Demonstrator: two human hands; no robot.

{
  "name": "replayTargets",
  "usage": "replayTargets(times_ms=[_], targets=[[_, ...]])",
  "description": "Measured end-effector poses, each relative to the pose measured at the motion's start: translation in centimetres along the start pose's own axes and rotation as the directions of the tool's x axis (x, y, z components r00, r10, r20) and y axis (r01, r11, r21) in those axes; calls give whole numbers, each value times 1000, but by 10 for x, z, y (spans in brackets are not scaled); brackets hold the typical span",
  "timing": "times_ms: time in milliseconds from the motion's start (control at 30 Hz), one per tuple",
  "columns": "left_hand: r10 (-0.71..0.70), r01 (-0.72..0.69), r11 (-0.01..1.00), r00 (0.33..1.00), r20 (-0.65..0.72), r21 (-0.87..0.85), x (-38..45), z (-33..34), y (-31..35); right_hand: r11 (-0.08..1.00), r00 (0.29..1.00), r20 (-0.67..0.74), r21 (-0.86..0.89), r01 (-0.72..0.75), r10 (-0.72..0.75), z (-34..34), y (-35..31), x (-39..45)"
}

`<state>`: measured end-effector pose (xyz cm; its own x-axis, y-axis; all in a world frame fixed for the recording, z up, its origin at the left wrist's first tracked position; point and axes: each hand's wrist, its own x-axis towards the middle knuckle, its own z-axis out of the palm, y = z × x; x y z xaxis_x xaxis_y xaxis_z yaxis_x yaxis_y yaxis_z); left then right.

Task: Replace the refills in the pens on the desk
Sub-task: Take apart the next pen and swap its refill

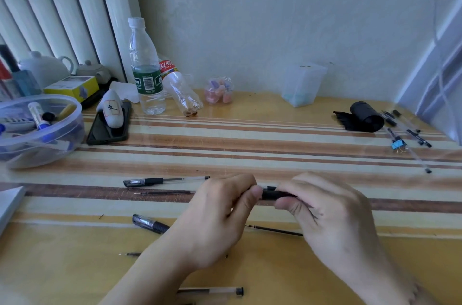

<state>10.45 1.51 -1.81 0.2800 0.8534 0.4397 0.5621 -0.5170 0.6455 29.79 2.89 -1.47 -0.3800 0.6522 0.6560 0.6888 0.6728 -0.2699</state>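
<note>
Both my hands meet over the middle of the desk on one black pen point(271, 194). My left hand point(217, 219) pinches its left end and my right hand point(330, 214) grips its right part; only a short black section shows between the thumbs. A capped pen point(155, 181) lies to the left, with a loose refill point(165, 192) just below it. Another capped pen point(150, 223) sticks out from under my left wrist. A dark refill point(275, 230) lies between my hands, a short refill piece point(130, 254) at lower left, and a clear pen barrel point(215, 291) near the front edge.
A clear tub of markers point(62, 134) stands at left beside a phone point(100, 132). Two plastic bottles point(147, 72), a small jar point(220, 91) and a clear box point(303, 84) line the back wall. A black roll point(366, 117) and several pens point(410, 137) lie at right.
</note>
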Motion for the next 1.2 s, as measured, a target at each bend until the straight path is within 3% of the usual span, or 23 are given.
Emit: replayTargets(times_ms=[67, 233, 333, 500, 700, 867, 967, 1067, 1133, 1200], targets=[[-22, 21, 998, 1000, -14, -52, 1, 0, -1, 999, 1000, -20, 53, -10, 11, -2, -2, 1], [-46, 41, 996, 997, -69, -80, 1, -5, -3, 990, 985, 160, 109, -86, 68, -2, 6, -2], [-101, 95, 990, 993, -53, -102, 0, -6, -5, 996, 991, 116, 50, -68, 62, 0, 6, 0], [-150, 147, 983, 988, -22, -110, 0, -8, -9, 993, 995, 78, 94, -68, 61, 2, 4, 0], [-198, 197, 924, 980, 30, -327, 1, -9, -10, 999, 997, -78, 34, 21, -18, 3, 9, -1], [-284, 263, 913, 959, -21, -312, 2, -15, -8, 999, 999, -34, 27, -18, 19, -3, 13, 1], [-324, 284, 911, 941, -94, -298, 2, -23, -11, 992, 993, 18, -65, -112, 113, -15, 28, 3], [-351, 292, 908, 921, -168, -300, 2, -31, -17, 912, 925, 30, -181, -367, 378, -29, 52, 5], [-332, 279, 915, 931, -153, -290, 2, -31, -18, 890, 897, -32, -118, -441, 441, -33, 60, 4], [-302, 265, 924, 948, -101, -277, 1, -26, -14, 926, 929, -15, 85, -367, 370, -33, 49, 5]])
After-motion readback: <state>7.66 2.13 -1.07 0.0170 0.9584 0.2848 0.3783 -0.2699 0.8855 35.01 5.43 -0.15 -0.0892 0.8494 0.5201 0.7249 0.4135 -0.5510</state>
